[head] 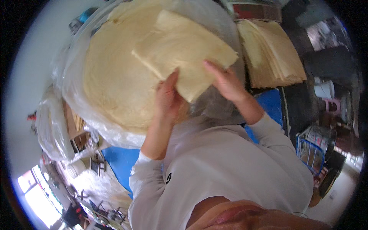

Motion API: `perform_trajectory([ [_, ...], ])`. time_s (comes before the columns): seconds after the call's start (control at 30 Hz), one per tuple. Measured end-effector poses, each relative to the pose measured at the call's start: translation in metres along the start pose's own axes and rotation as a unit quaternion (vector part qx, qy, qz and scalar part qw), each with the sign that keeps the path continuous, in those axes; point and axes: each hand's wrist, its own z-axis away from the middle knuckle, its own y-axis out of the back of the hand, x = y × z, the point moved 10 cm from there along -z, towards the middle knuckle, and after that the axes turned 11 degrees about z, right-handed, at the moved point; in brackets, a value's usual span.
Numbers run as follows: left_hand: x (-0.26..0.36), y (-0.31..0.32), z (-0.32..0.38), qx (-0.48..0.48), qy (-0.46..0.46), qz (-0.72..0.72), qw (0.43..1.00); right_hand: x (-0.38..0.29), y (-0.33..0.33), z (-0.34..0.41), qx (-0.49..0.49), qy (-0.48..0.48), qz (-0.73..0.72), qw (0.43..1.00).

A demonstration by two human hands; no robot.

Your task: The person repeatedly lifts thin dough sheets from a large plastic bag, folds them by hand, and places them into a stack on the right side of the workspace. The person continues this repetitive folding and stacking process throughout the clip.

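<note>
Both hands hold a folded, cream-coloured sheet (pixel 184 49), thin and pliable, possibly tofu skin or dough. My left hand (pixel 169 97) grips its near left edge, thumb on top and the fingers largely hidden. At the near right side, my right hand (pixel 227 80) has its thumb over the sheet and its other fingers mostly out of sight. Beneath and to the left lies a broad, rounded stack of similar cream sheets (pixel 115 77). Transparent plastic film (pixel 74 77) surrounds that stack. Some of the picture around the hands is blurred.
Right of the stack, folded yellowish sheets (pixel 273 54) sit in a pile below a box-like device with a dark red panel (pixel 253 11). Blue surfaces (pixel 116 164) show near my body. Farther right are a white bucket (pixel 325 89) and a blue metal frame (pixel 310 152).
</note>
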Motion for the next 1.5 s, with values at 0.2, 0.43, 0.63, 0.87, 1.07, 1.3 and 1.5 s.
perform_trajectory([
  [0.2,0.062,-0.038,-0.035,-0.073,-0.071,0.003,0.995,-0.046,0.042,0.029,0.134,0.183,-0.036,0.973],
  [0.43,-0.053,-0.293,-0.075,-0.386,0.026,-0.067,0.92,-0.076,0.256,0.101,0.348,0.235,0.04,0.907],
  [0.63,-0.166,-0.231,-0.147,-0.174,0.021,-0.217,0.96,0.044,0.343,0.098,0.355,0.023,0.246,0.902],
  [0.87,-0.211,-0.283,-0.054,-0.311,-0.346,-0.793,0.394,0.059,0.332,0.121,0.415,0.078,0.19,0.886],
  [1.07,-0.226,-0.247,-0.018,-0.332,-0.461,-0.699,0.434,-0.002,0.314,0.169,0.569,0.111,0.563,0.589],
  [1.3,-0.203,-0.202,-0.001,-0.43,-0.378,-0.689,0.444,-0.052,0.279,0.148,0.445,0.127,0.587,0.664],
  [1.5,0.007,-0.059,0.051,-0.188,-0.357,-0.75,0.525,-0.09,0.122,0.136,0.347,0.428,0.382,0.742],
])
